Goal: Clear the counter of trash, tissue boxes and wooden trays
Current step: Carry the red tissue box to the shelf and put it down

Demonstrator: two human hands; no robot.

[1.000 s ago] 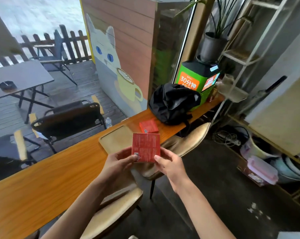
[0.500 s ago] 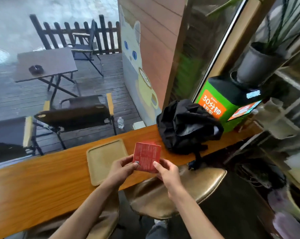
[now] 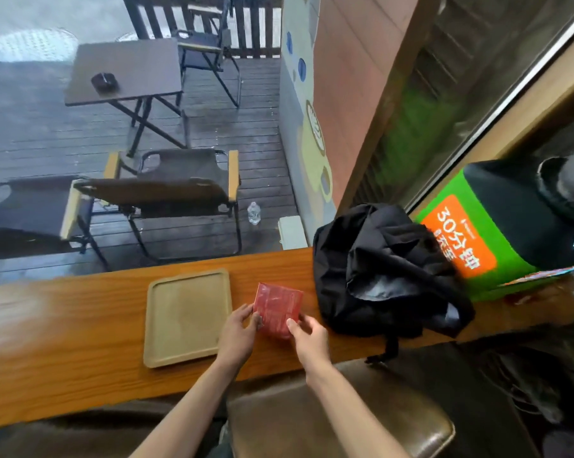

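Observation:
A red tissue box [image 3: 278, 308] is held over the wooden counter [image 3: 81, 345], tilted with its printed face toward me. My left hand [image 3: 240, 332] pinches its left edge and my right hand [image 3: 307, 335] pinches its lower right corner. An empty pale wooden tray [image 3: 186, 315] lies flat on the counter just left of my left hand. The second red box seen earlier is hidden behind the one I hold.
A black bag [image 3: 384, 272] slumps on the counter right of the box, against a green and orange container [image 3: 483, 239]. A brown padded stool [image 3: 338, 414] stands below the counter edge. Beyond the window are folding chairs [image 3: 166, 196] and a table [image 3: 127, 71].
The view has swung down and closer to the counter. Both hands have carried the red box forward and lower, now over the counter between the tray and the bag.

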